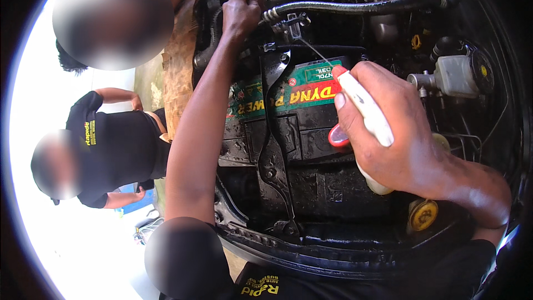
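R hand point(401, 128) grasps smooth white plastic sprayer point(367, 110) over boxy batt. point(300, 96) R edge. L hand point(242, 15) nr curved, shiny hose point(355, 7); can't tell if gripping.

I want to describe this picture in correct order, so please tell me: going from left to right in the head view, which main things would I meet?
Co-worker in black → left hand → black bar → right hand gripping a white-and-red tool → whitish plastic tank.
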A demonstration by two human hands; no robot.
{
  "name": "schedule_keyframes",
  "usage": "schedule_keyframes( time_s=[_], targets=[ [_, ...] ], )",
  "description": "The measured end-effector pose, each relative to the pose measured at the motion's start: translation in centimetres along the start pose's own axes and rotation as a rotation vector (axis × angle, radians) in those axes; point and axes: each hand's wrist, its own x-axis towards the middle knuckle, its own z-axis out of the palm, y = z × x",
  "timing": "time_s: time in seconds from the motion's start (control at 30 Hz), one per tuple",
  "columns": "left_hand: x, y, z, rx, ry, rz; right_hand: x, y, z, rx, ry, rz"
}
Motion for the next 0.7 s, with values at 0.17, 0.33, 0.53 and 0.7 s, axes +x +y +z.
schedule_keyframes(
  time_s=[0.17, 0.33, 0.53, 0.7],
  targets=[
    [-0.9, 0.5, 0.2, -0.044, 0.025, -0.037, -0.1, 0.2, 0.4, 0.049, 0.042, 0.019],
    [-0.1, 0.7, -0.2, 0.100, 0.078, -0.007, 0.0, 0.9, 0.8, 0.019, 0.086, -0.015],
    [-0.4, 0.9, 0.4, 0.000, 0.121, -0.011, 0.3, 0.9, 0.3, 0.079, 0.042, 0.056],
    [0.4, 0.5, 0.2, 0.168, -0.061, -0.112, 0.4, 1.2, 0.3, 0.073, 0.044, 0.060]
  ],
)
